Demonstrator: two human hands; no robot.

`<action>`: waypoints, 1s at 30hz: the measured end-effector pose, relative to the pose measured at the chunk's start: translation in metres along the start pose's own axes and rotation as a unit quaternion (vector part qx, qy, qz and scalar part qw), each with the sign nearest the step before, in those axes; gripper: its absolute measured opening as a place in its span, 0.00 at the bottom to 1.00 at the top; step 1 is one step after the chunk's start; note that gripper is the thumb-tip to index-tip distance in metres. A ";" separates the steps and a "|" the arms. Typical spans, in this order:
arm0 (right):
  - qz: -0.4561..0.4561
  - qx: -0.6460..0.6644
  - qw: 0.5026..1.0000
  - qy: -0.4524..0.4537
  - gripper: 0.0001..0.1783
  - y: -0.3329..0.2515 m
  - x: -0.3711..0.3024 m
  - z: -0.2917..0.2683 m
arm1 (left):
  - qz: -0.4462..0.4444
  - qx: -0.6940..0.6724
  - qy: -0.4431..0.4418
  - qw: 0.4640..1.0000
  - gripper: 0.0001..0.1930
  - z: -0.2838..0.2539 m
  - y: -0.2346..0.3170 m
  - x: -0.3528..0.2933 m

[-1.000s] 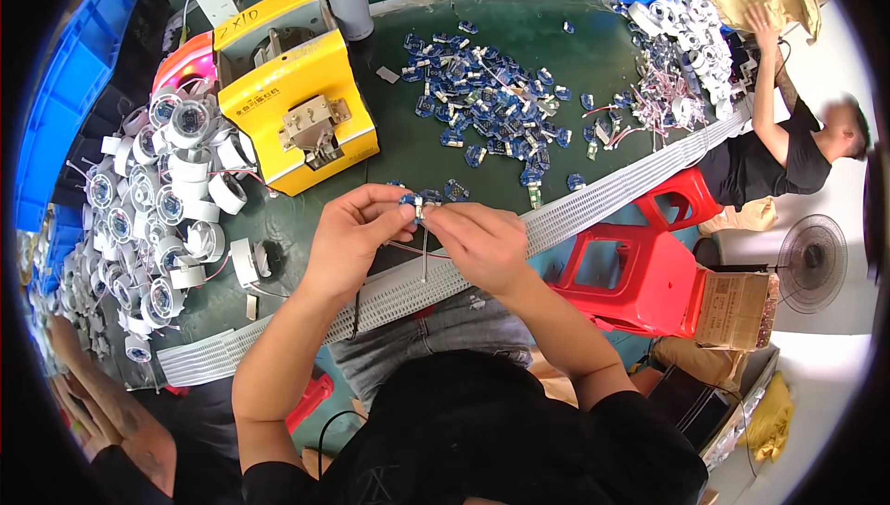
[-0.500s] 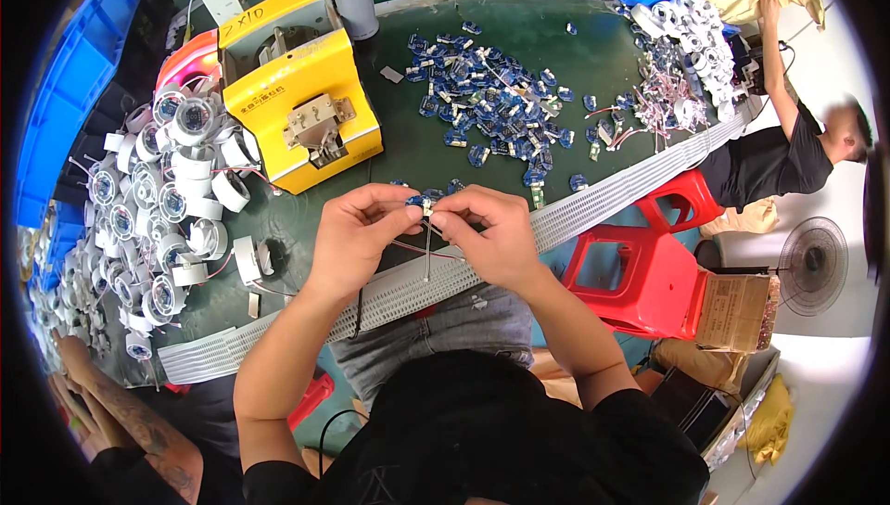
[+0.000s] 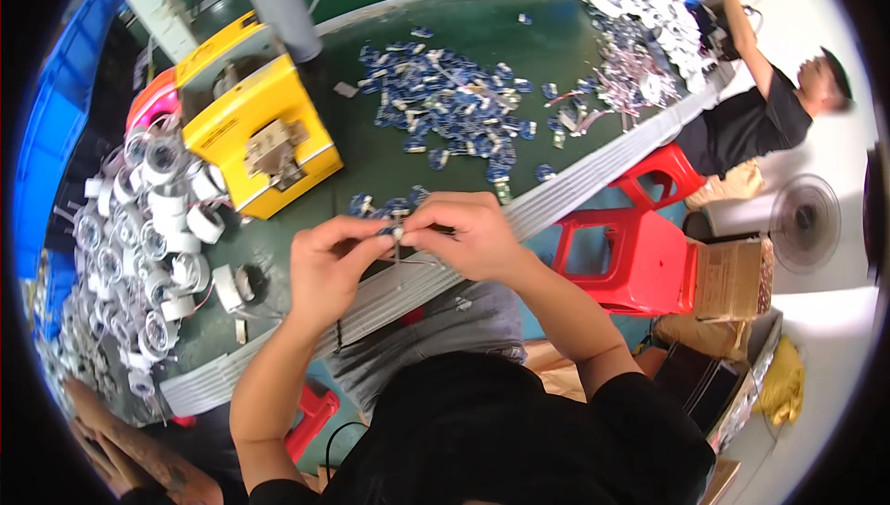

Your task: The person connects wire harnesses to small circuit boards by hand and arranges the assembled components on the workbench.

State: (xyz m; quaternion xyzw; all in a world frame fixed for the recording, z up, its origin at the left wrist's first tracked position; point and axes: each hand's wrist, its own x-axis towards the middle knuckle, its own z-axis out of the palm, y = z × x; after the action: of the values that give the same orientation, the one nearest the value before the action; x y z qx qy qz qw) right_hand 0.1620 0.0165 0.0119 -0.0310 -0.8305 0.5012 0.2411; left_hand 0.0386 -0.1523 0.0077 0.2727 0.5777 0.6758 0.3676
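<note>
My left hand [image 3: 326, 264] and my right hand [image 3: 471, 234] meet over the table's near edge, thumbs and forefingers closed in a pinch. Between the fingertips is a small blue circuit board with a pale connector [image 3: 398, 232]; thin wires hang below it. The fingers hide most of the board, and motion blurs the connection. Just beyond my fingertips lie several loose blue circuit boards [image 3: 397, 204]. A large heap of similar boards [image 3: 436, 102] spreads farther across the green tabletop [image 3: 320, 157].
A yellow machine [image 3: 255, 125] stands left of the heap, beside piled white ring-shaped parts [image 3: 171, 241]. White parts with wires [image 3: 649, 41] lie far right. A slotted grey strip [image 3: 575, 178] edges the table. Red stools [image 3: 626, 259] and a co-worker [image 3: 756, 115] are at right; another person's arm [image 3: 139, 445] is lower left.
The view has tilted, and the table's contents sit farther left in it. Both hands keep their pinch on the board and connector. More of the loose boards beyond my fingers shows now.
</note>
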 end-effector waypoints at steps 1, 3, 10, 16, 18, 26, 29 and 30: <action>-0.044 0.020 0.999 -0.015 0.04 0.002 0.002 0.000 | 0.032 0.026 0.004 0.999 0.07 0.000 0.002 -0.003; -0.053 0.016 0.998 -0.011 0.05 0.006 0.003 -0.004 | 0.092 0.076 0.013 0.993 0.08 0.005 0.001 -0.004; -0.035 0.008 0.994 -0.106 0.06 0.011 0.009 -0.037 | -0.063 0.122 -0.032 0.990 0.07 -0.002 0.017 0.003; 0.068 -0.363 0.926 0.086 0.11 0.075 0.024 -0.171 | 0.085 0.474 -0.022 0.876 0.10 -0.004 0.028 0.024; 0.138 -0.369 0.918 0.053 0.13 0.088 0.025 -0.196 | 0.249 0.587 0.024 0.770 0.09 0.015 0.028 0.037; 0.098 -0.426 0.899 -0.019 0.11 0.109 0.026 -0.213 | 0.197 0.597 0.014 0.778 0.13 0.054 -0.007 0.098; 0.095 -0.406 0.909 -0.023 0.09 0.105 0.027 -0.215 | 0.192 0.615 0.012 0.764 0.12 0.050 -0.018 0.106; 0.105 -0.387 0.916 -0.026 0.08 0.103 0.027 -0.215 | 0.193 0.612 0.008 0.767 0.11 0.048 -0.020 0.108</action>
State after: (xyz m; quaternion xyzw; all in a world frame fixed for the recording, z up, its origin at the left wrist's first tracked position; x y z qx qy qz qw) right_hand 0.2112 0.2518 0.0170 -0.1955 -0.9575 0.1640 0.1345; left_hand 0.0170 -0.0353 -0.0088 0.5403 0.8067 0.2385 -0.0200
